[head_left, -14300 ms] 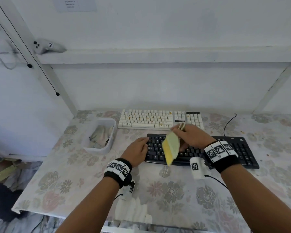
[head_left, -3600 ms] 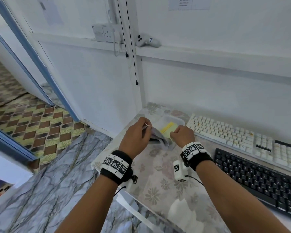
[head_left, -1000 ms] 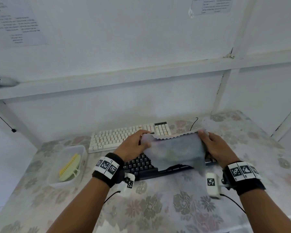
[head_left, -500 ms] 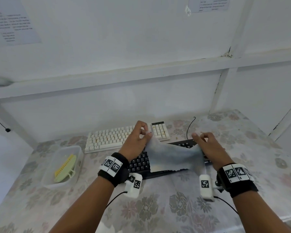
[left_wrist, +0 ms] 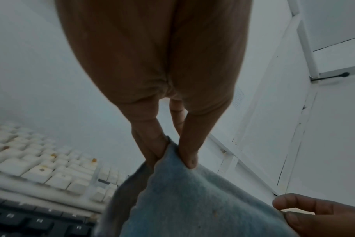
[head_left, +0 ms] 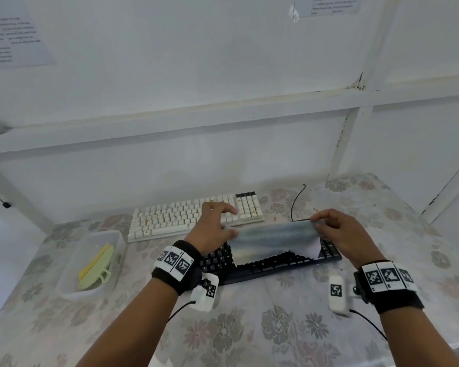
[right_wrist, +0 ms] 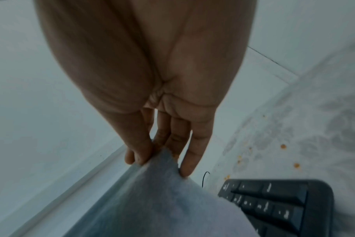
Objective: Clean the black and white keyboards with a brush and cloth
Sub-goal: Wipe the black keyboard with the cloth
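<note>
L hand & R hand pinch cloth over blk keyboard

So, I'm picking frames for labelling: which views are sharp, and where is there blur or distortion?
Head view: evenly lit, sharp on the brush, wide-angle bending at the edges. Left wrist view: dim, white keyboard smeared, cloth weave readable. Right wrist view: dim, palm and cloth soft, black keyboard legends blurred.
</note>
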